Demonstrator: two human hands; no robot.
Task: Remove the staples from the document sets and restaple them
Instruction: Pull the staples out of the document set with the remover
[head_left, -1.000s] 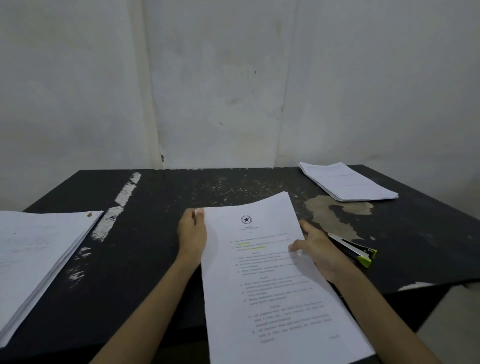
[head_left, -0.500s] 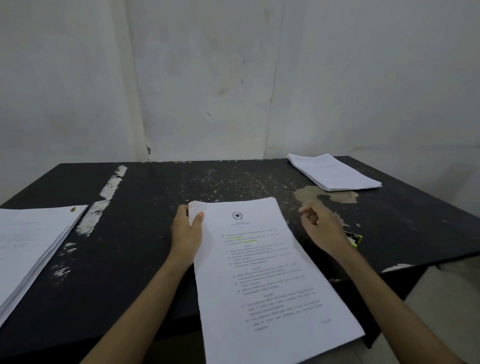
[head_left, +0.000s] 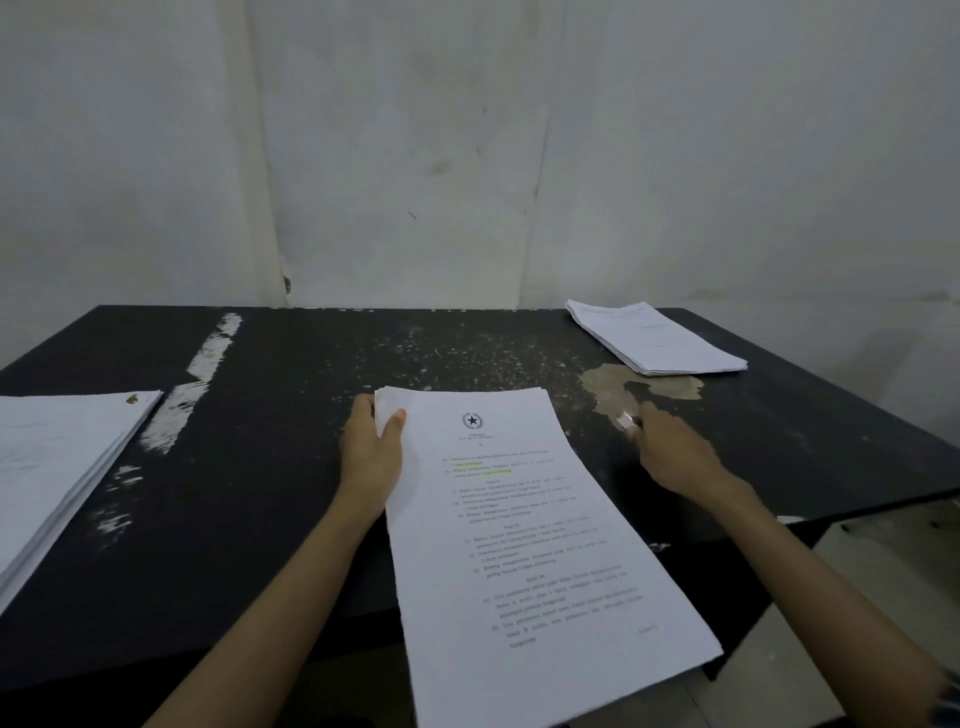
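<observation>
A white printed document set (head_left: 524, 540) lies on the black table (head_left: 249, 519) in front of me, its lower end hanging over the near edge. My left hand (head_left: 370, 457) pinches its top-left corner, thumb on top, and the corner sheets are slightly lifted. My right hand (head_left: 675, 460) is to the right of the document with its fingers curled round the stapler (head_left: 626, 420). Only the stapler's silver tip pokes out past the fingers, and it is blurred.
A thick stack of papers (head_left: 57, 457) lies at the left edge of the table. A smaller stack (head_left: 657, 338) sits at the far right corner. The tabletop has a worn tan patch (head_left: 608, 387) and white scrapes. A grey wall stands behind.
My right hand left the document's right edge, went to the stapler beside it and closed on it. My left hand took a thumb-on-top pinch of the corner.
</observation>
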